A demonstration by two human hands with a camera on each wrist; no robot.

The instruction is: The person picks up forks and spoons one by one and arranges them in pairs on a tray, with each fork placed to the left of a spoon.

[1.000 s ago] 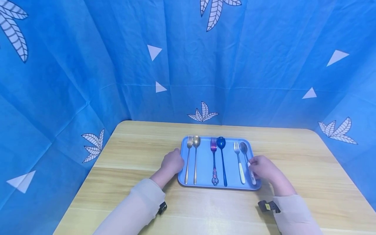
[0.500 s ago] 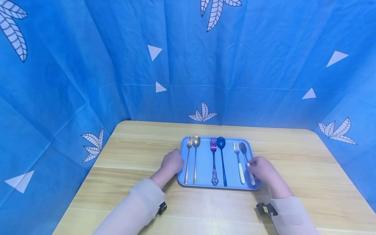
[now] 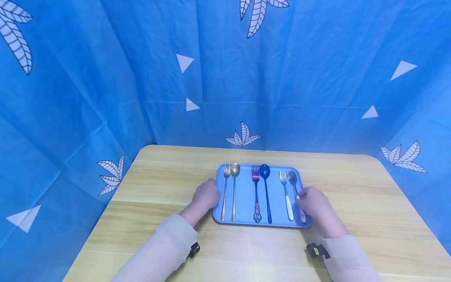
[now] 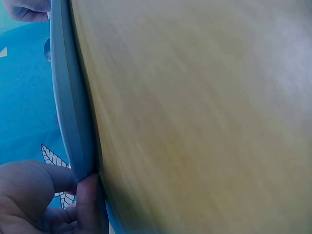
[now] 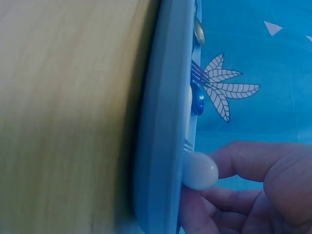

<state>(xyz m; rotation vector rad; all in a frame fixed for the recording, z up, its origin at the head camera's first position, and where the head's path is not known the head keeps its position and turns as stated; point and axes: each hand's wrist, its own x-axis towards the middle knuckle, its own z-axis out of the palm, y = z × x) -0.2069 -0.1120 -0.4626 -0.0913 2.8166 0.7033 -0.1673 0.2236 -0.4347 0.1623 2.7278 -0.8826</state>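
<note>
On the light blue tray point(image 3: 244, 196) lie three fork-and-spoon pairs. My left hand point(image 3: 206, 194) grips the tray's left edge, thumb and finger meeting at its rim in the left wrist view. At the tray's right end, my right hand point(image 3: 312, 200) pinches a spoon point(image 3: 292, 177) by its white handle. That handle's rounded end point(image 5: 201, 170) shows between thumb and finger in the right wrist view. Left of it is a fork point(image 3: 289, 207) with a pale yellow handle. A purple fork point(image 3: 255, 176) and a dark blue spoon point(image 3: 265, 171) lie mid-tray.
A gold fork point(image 3: 227, 170) and gold spoon point(image 3: 234, 170) occupy the tray's left side. The tray stands on a wooden table point(image 3: 253, 250). Behind and beside the table hangs a blue curtain point(image 3: 225, 78) with white leaf and triangle prints.
My right forearm has shifted slightly to the left while the hand stays on the spoon handle. The left hand and the cutlery look almost unmoved.
</note>
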